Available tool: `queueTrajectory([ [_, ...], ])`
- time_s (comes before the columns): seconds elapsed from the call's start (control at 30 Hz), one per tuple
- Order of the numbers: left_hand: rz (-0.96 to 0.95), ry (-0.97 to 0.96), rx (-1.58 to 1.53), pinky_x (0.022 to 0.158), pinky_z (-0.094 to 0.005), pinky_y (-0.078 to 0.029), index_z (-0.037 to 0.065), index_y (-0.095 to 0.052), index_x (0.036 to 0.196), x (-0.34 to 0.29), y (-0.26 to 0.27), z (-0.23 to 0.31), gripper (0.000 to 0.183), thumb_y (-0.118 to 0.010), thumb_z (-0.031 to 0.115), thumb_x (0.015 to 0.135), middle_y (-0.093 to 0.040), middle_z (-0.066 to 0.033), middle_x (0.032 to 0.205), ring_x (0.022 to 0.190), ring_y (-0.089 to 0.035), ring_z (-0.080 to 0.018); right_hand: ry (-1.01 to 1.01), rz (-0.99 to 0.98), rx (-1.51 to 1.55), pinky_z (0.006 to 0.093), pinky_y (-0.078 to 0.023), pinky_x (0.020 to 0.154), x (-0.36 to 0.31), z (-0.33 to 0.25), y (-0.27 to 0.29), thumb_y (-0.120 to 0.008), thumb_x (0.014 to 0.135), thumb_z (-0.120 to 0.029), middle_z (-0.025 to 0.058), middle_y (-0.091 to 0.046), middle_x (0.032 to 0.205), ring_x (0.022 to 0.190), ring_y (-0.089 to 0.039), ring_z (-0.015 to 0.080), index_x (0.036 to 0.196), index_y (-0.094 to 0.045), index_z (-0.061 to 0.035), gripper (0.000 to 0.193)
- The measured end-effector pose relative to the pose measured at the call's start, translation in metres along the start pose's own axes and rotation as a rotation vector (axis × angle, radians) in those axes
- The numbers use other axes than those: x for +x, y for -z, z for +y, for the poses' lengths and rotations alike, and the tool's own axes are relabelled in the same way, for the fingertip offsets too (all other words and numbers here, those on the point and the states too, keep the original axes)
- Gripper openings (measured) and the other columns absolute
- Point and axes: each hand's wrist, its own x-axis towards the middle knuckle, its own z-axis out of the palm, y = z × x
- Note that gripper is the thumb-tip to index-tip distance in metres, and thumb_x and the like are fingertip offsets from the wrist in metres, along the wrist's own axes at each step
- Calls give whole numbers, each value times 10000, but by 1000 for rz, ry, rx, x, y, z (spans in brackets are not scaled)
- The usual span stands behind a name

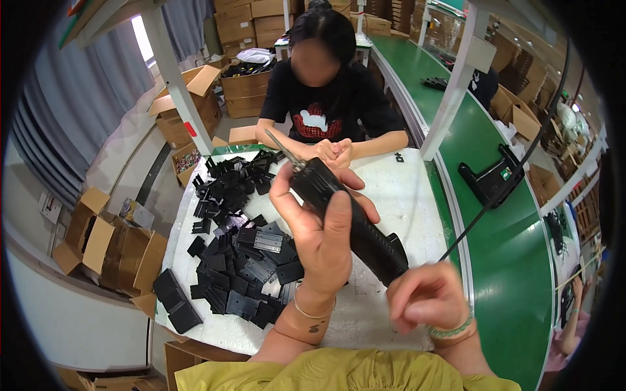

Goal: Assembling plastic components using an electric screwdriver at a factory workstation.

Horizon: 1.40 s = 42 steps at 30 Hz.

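Note:
My left hand (pixel 326 247) is wrapped round the body of a black electric screwdriver (pixel 372 244), held slantwise above the table. Its metal bit points away to the upper left, and its thick end slopes down toward my right hand (pixel 432 296). That hand is curled, fingers folded in, close beside the thick end; motion blurs it, and I cannot see what lies within. Left of my left forearm lies a heap of flat black plates (pixel 241 303). Beyond them is a pile of small black plastic pieces (pixel 225 186). A longer black part (pixel 176 301) rests at the table's left edge.
Across the white-topped table (pixel 407 195) sits a person (pixel 326 98) with hands together on the far edge. A green conveyor (pixel 515 306) runs along the right, bearing a black moulded part (pixel 492 176). A black cable (pixel 495 199) hangs there. Cardboard boxes (pixel 117 244) stand left.

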Motion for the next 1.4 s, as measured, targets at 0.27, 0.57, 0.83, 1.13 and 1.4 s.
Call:
queueTrajectory([
  [0.27,-217,-71,38,655,-284,-483,98,-106,1294,-14,-15,-7,542,-477,6,910,-514,-137,926,713,-570,-156,684,171,-901,242,-423,713,64,-74,3,-600,849,-126,69,-620,927,860,-557,124,978,-643,5,189],
  [0.57,-274,-45,80,647,-237,-459,60,-144,1280,-20,-21,-13,508,-498,31,917,-524,-115,932,720,-559,-127,585,-17,-841,228,-476,691,88,-70,-9,-582,900,-149,80,-632,922,780,-600,102,1045,-639,21,231],
  [0.83,-248,1,90,642,-233,-461,49,-152,1268,-16,-20,-15,488,-493,34,919,-523,-111,924,727,-554,-127,550,-38,-623,198,-492,651,101,-61,-4,-551,919,-139,47,-634,847,712,-609,75,966,-624,36,195],
  [1.13,-458,2,80,660,-278,-467,53,-159,1256,-47,-33,-17,525,-514,-21,876,-523,-150,877,717,-549,-161,556,17,-208,208,-467,596,154,-108,-1,-480,955,-190,21,-579,827,648,-522,68,1032,-555,-30,193],
  [1.4,-370,-44,163,688,-356,-503,167,-131,1287,-40,-19,3,562,-512,45,891,-504,-183,933,720,-574,-223,598,643,-731,259,-304,411,332,-194,34,-535,872,-187,33,-556,613,467,-411,105,823,-648,-53,183],
])
